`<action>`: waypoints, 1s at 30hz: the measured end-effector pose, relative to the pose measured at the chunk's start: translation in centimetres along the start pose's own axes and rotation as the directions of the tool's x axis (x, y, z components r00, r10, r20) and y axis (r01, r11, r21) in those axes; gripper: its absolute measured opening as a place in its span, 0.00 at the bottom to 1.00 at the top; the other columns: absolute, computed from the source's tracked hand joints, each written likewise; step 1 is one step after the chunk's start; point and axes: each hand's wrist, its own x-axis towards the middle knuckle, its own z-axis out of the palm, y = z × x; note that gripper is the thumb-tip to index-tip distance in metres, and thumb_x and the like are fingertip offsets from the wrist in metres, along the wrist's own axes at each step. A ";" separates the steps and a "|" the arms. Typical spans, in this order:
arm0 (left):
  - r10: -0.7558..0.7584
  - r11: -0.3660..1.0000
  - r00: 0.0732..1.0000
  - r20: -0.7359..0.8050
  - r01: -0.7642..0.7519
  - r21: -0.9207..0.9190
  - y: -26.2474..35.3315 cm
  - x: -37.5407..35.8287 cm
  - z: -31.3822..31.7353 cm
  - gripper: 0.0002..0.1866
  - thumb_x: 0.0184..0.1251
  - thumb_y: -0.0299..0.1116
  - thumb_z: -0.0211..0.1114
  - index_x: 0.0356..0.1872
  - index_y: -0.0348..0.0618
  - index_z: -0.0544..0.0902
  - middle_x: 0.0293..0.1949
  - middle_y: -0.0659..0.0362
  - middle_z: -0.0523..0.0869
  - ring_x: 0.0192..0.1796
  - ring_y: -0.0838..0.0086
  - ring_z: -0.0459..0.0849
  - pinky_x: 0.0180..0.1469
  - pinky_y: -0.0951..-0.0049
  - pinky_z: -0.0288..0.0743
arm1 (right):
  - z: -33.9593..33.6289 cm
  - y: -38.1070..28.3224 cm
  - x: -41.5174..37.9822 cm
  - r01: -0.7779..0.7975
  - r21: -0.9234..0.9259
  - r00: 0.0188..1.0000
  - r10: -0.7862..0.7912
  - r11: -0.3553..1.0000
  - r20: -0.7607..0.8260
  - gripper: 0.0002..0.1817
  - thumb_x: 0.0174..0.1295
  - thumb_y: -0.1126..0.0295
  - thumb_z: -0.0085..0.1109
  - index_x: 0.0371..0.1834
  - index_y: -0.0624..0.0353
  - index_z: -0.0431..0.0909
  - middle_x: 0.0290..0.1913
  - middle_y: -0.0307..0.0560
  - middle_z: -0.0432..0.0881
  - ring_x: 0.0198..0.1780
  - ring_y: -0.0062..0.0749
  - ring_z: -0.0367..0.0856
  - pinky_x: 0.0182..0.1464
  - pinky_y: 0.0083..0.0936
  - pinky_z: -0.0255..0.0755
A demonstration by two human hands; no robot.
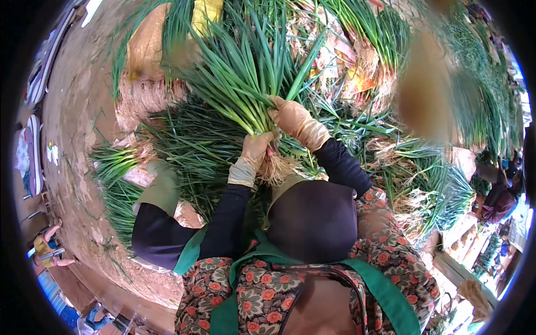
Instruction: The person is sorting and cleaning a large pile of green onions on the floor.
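A bunch of green onions [245, 100] stands up in front of me, its leaves fanning away and its pale roots [274, 167] hanging toward me. My left hand [257, 152], in a pale thin glove, is wrapped round the lower stems just above the roots. Higher up, my gloved right hand [298, 121] closes its fingers on stalks at the bunch's right side. Its fingertips are partly hidden by the stems. Beneath both hands lies a heap of loose green onion leaves [195, 145].
Rooted onion bunches [365, 56] lie beyond my hands, with more bunches [419, 204] at the right and a smaller bunch [120, 159] at the left. Bare ground [72, 139] stretches along the left. A person [499, 195] is at the far right. Blurred spots cover parts of the view.
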 end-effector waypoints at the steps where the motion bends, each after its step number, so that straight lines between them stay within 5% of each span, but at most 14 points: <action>1: -0.009 1.000 1.000 -0.013 0.009 0.012 -0.2 0.0 -0.1 0.06 0.51 0.28 0.67 0.24 0.37 0.79 0.15 0.60 0.77 0.10 0.77 0.70 0.12 0.78 0.63 | 0.7 0.7 0.6 0.002 0.006 1.000 -0.002 1.000 0.011 0.21 0.60 0.62 0.52 0.56 0.59 0.70 0.36 0.62 0.80 0.41 0.53 0.79 0.42 0.39 0.72; 8: -0.069 0.935 0.990 0.119 0.106 -0.339 -1.7 0.8 -1.8 0.08 0.59 0.31 0.62 0.30 0.36 0.80 0.20 0.56 0.80 0.18 0.71 0.77 0.20 0.73 0.74 | 1.9 0.1 -0.4 0.309 0.122 0.950 -0.311 0.943 -0.006 0.14 0.65 0.65 0.47 0.44 0.67 0.71 0.26 0.51 0.77 0.30 0.47 0.76 0.35 0.33 0.71; 9: -0.065 0.897 0.984 0.168 0.131 -0.422 -1.7 0.6 -2.2 0.08 0.61 0.30 0.60 0.31 0.34 0.79 0.21 0.54 0.81 0.20 0.69 0.79 0.23 0.71 0.77 | 2.0 -0.9 -1.3 -0.094 0.756 0.959 -0.144 0.647 0.243 0.12 0.67 0.66 0.47 0.43 0.64 0.72 0.23 0.38 0.71 0.25 0.29 0.70 0.30 0.24 0.68; 11: -0.017 0.885 0.976 0.219 0.116 -0.451 -1.1 0.0 -3.1 0.10 0.61 0.32 0.60 0.35 0.35 0.79 0.25 0.53 0.82 0.22 0.69 0.81 0.26 0.71 0.79 | -0.7 -2.7 -3.3 -0.308 0.834 0.901 -0.142 0.457 0.410 0.13 0.68 0.65 0.47 0.46 0.64 0.73 0.24 0.36 0.72 0.24 0.23 0.69 0.27 0.19 0.64; 15: 0.198 0.909 0.914 0.354 -0.036 -0.415 0.9 -1.4 -6.8 0.17 0.62 0.38 0.61 0.44 0.33 0.76 0.30 0.55 0.82 0.29 0.75 0.81 0.33 0.74 0.81 | -3.3 2.1 -4.5 -0.022 0.988 1.000 -0.023 -0.150 0.019 0.13 0.67 0.63 0.49 0.49 0.58 0.72 0.27 0.39 0.78 0.25 0.25 0.75 0.28 0.22 0.70; 17: 0.307 0.700 0.924 0.229 -0.056 -0.712 1.8 -4.7 -6.1 0.18 0.65 0.38 0.57 0.49 0.35 0.73 0.31 0.58 0.80 0.31 0.75 0.80 0.36 0.71 0.79 | -3.4 5.3 -6.1 -0.213 0.735 0.973 0.073 0.643 0.219 0.18 0.66 0.57 0.49 0.49 0.58 0.73 0.36 0.48 0.82 0.35 0.35 0.81 0.36 0.29 0.74; 18: 0.349 0.534 0.907 0.235 0.013 -0.845 2.7 -5.9 -5.7 0.19 0.66 0.38 0.55 0.53 0.36 0.71 0.31 0.59 0.79 0.33 0.75 0.80 0.38 0.69 0.79 | -2.0 7.2 -6.7 -0.166 0.152 0.915 0.095 0.974 0.391 0.25 0.61 0.51 0.53 0.50 0.61 0.72 0.41 0.55 0.81 0.42 0.43 0.79 0.44 0.34 0.72; 19: 0.428 0.290 0.830 0.357 0.248 -0.924 3.7 -6.1 -5.4 0.21 0.68 0.38 0.53 0.56 0.37 0.68 0.33 0.59 0.78 0.35 0.72 0.81 0.39 0.65 0.78 | -0.5 9.0 -7.2 0.163 -0.429 0.827 0.114 0.888 0.550 0.32 0.56 0.45 0.56 0.52 0.63 0.71 0.46 0.61 0.79 0.50 0.50 0.78 0.52 0.39 0.71; 22: 0.587 0.225 0.618 0.522 0.496 -0.839 5.0 -6.7 -5.4 0.31 0.68 0.43 0.52 0.70 0.50 0.54 0.30 0.64 0.74 0.41 0.70 0.78 0.52 0.61 0.69 | -3.6 5.4 -7.3 0.071 -0.476 0.797 0.237 0.877 0.555 0.35 0.54 0.41 0.55 0.51 0.63 0.73 0.46 0.63 0.79 0.51 0.49 0.78 0.52 0.40 0.71; 25: 0.576 0.329 0.507 0.641 0.574 -0.750 4.7 -5.4 -4.9 0.28 0.68 0.44 0.53 0.67 0.53 0.60 0.32 0.66 0.74 0.46 0.71 0.75 0.57 0.55 0.65 | -4.7 -0.8 -4.3 -0.032 -0.145 0.998 0.039 0.989 0.047 0.26 0.63 0.49 0.49 0.58 0.56 0.71 0.46 0.57 0.80 0.49 0.45 0.80 0.48 0.35 0.73; 27: 0.503 0.317 0.598 0.624 0.543 -0.777 4.4 -4.8 -3.8 0.25 0.67 0.44 0.55 0.63 0.51 0.66 0.31 0.66 0.74 0.47 0.71 0.75 0.56 0.54 0.66 | -1.4 -2.2 -2.0 0.098 0.701 0.979 -0.194 0.707 0.058 0.22 0.66 0.60 0.51 0.61 0.56 0.68 0.55 0.43 0.77 0.49 0.27 0.76 0.48 0.28 0.73; 28: 0.451 0.427 0.651 0.611 0.443 -0.788 4.4 -4.5 -3.8 0.23 0.67 0.44 0.56 0.60 0.48 0.68 0.32 0.64 0.75 0.45 0.71 0.75 0.54 0.56 0.68 | -2.7 -5.7 -2.4 0.010 0.806 0.942 -0.275 0.592 0.191 0.22 0.67 0.60 0.51 0.61 0.58 0.67 0.55 0.38 0.75 0.47 0.26 0.75 0.49 0.27 0.72; 29: 0.264 0.587 0.909 0.321 0.113 -0.802 4.6 -5.2 -3.6 0.19 0.66 0.43 0.56 0.54 0.47 0.71 0.34 0.61 0.75 0.43 0.69 0.76 0.50 0.60 0.73 | 1.4 -4.2 -1.1 0.385 0.701 0.876 -0.476 0.600 -0.073 0.21 0.67 0.61 0.50 0.59 0.59 0.70 0.51 0.43 0.78 0.45 0.28 0.76 0.48 0.28 0.72; 30: 0.327 0.465 0.861 0.390 0.213 -0.859 5.2 -5.1 -3.3 0.17 0.66 0.43 0.56 0.50 0.46 0.72 0.36 0.60 0.76 0.42 0.67 0.76 0.47 0.62 0.75 | 3.5 -2.7 -0.4 0.307 0.668 0.915 -0.403 0.678 -0.011 0.19 0.67 0.60 0.48 0.55 0.60 0.72 0.49 0.45 0.78 0.43 0.31 0.77 0.47 0.29 0.72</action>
